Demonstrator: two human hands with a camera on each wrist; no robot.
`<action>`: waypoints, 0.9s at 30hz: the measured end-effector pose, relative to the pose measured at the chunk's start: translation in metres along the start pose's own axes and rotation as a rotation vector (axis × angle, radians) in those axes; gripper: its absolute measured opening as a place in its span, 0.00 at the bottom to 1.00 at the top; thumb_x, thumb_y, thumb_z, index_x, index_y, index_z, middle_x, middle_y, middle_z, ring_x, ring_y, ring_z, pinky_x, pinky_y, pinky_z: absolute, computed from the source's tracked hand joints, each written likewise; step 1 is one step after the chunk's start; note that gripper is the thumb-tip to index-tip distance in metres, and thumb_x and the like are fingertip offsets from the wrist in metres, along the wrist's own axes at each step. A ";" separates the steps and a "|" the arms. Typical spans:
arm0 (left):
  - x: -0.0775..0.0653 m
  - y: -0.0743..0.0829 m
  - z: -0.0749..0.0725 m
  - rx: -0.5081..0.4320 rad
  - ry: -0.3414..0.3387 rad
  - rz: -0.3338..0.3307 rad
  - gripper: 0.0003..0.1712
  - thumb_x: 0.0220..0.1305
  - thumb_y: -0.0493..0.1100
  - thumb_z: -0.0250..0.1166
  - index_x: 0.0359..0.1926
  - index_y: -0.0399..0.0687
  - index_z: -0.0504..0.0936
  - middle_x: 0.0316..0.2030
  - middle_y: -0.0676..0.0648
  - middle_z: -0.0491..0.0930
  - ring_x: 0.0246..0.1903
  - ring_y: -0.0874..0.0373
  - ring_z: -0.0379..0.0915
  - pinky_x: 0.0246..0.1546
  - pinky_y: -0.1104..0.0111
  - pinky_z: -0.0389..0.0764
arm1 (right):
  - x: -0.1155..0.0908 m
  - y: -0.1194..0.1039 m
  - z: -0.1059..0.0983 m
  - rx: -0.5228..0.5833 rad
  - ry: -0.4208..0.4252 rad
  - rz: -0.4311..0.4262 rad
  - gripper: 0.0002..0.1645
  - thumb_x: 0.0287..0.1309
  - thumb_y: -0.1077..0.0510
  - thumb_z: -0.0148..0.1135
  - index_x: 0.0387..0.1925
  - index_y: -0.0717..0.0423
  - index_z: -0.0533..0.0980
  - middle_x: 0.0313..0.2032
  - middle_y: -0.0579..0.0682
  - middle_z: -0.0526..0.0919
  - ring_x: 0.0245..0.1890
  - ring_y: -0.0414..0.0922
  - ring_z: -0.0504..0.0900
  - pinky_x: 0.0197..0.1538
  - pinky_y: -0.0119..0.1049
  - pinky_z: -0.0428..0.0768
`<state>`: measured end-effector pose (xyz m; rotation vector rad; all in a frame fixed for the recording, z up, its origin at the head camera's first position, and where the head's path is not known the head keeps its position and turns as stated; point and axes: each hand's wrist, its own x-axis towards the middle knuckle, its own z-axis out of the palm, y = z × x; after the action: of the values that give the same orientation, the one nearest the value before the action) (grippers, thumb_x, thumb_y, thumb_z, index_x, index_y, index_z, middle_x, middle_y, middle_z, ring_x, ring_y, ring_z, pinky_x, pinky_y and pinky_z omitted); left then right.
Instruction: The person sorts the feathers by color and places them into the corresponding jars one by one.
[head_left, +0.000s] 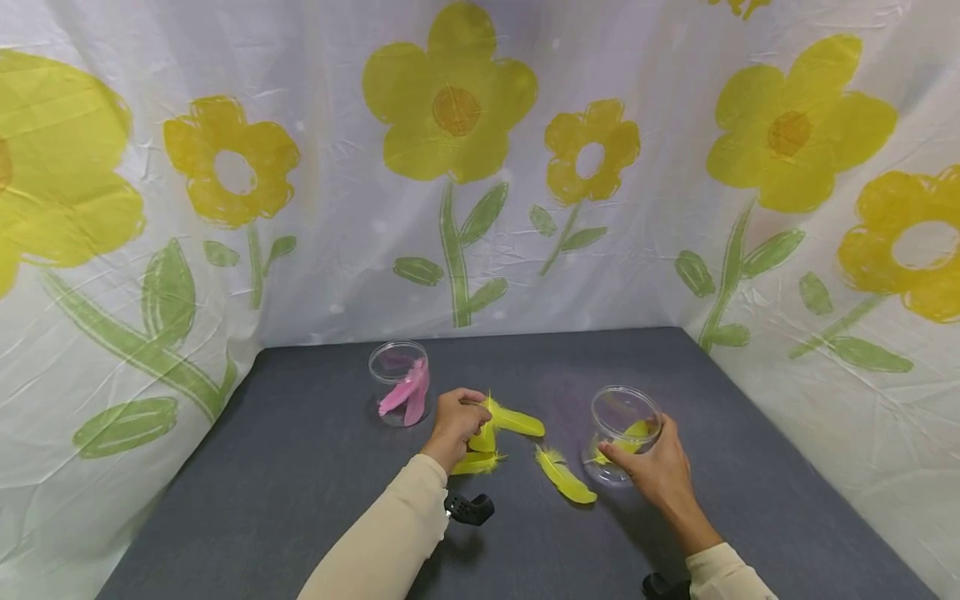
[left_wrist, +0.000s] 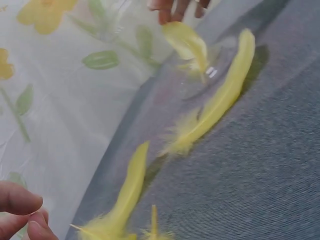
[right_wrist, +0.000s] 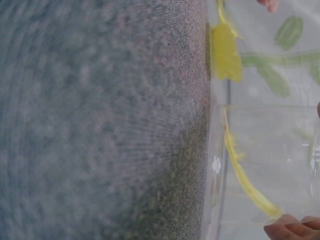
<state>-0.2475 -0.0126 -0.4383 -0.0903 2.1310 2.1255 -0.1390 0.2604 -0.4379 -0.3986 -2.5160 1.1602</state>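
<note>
My right hand [head_left: 663,467] grips the side of a clear plastic jar [head_left: 609,475], fingers behind and thumb in front. Inside the jar, a curved yellow feather [right_wrist: 245,180] shows through the wall. My left hand [head_left: 456,421] is over a group of yellow feathers [head_left: 519,422] left of the jar. Its thumb and finger tips [left_wrist: 35,202] come close together, a little apart from the nearest quill, with no feather seen between them. Another yellow feather [head_left: 566,477] lies on the dark cloth between the left hand and the jar.
A second clear jar [head_left: 397,354] holding pink feathers [head_left: 408,396] stands at the back left. Dark cloth covers the table [head_left: 300,500]. A white curtain [head_left: 322,275] printed with yellow flowers hangs behind and along the sides. Black bands [head_left: 471,509] show at both wrists.
</note>
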 end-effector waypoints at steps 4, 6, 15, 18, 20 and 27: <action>0.005 0.008 -0.002 -0.040 -0.010 -0.019 0.18 0.53 0.25 0.64 0.48 0.33 0.78 0.29 0.43 0.74 0.19 0.57 0.64 0.29 0.59 0.73 | 0.001 0.000 -0.002 -0.001 0.005 -0.006 0.63 0.42 0.41 0.77 0.67 0.69 0.53 0.58 0.66 0.67 0.56 0.63 0.67 0.56 0.59 0.65; 0.009 0.012 -0.003 -0.068 -0.011 -0.032 0.17 0.55 0.26 0.64 0.47 0.34 0.78 0.28 0.43 0.74 0.19 0.56 0.64 0.32 0.57 0.73 | 0.002 0.001 -0.003 -0.003 0.005 -0.007 0.63 0.42 0.41 0.77 0.67 0.69 0.53 0.58 0.66 0.67 0.56 0.62 0.67 0.56 0.59 0.65; 0.036 0.016 -0.001 -0.123 0.006 -0.061 0.19 0.53 0.24 0.63 0.48 0.35 0.76 0.29 0.41 0.77 0.22 0.54 0.66 0.35 0.55 0.73 | 0.002 0.002 -0.001 -0.005 0.000 0.005 0.64 0.40 0.39 0.78 0.67 0.67 0.53 0.58 0.64 0.68 0.57 0.62 0.67 0.55 0.58 0.66; 0.044 0.012 0.000 -0.103 0.018 -0.074 0.20 0.52 0.24 0.63 0.49 0.34 0.76 0.27 0.42 0.76 0.20 0.56 0.65 0.35 0.56 0.73 | 0.002 0.002 0.001 -0.002 0.002 0.003 0.64 0.39 0.39 0.78 0.67 0.66 0.54 0.58 0.64 0.69 0.57 0.62 0.67 0.55 0.58 0.66; 0.050 0.009 0.001 -0.088 0.022 -0.078 0.21 0.52 0.23 0.63 0.49 0.34 0.76 0.28 0.42 0.77 0.19 0.56 0.65 0.33 0.57 0.73 | 0.002 0.002 0.002 0.001 0.003 0.001 0.64 0.39 0.39 0.78 0.67 0.66 0.54 0.58 0.63 0.69 0.57 0.62 0.67 0.55 0.58 0.66; 0.064 -0.003 0.005 -0.060 0.009 -0.091 0.26 0.52 0.24 0.62 0.55 0.33 0.74 0.38 0.38 0.79 0.17 0.58 0.63 0.22 0.66 0.68 | 0.002 0.004 0.001 -0.009 0.016 -0.006 0.63 0.39 0.39 0.78 0.66 0.67 0.55 0.57 0.64 0.69 0.57 0.62 0.67 0.55 0.59 0.65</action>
<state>-0.3105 -0.0046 -0.4495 -0.1991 2.0273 2.1413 -0.1408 0.2629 -0.4409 -0.4005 -2.5079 1.1391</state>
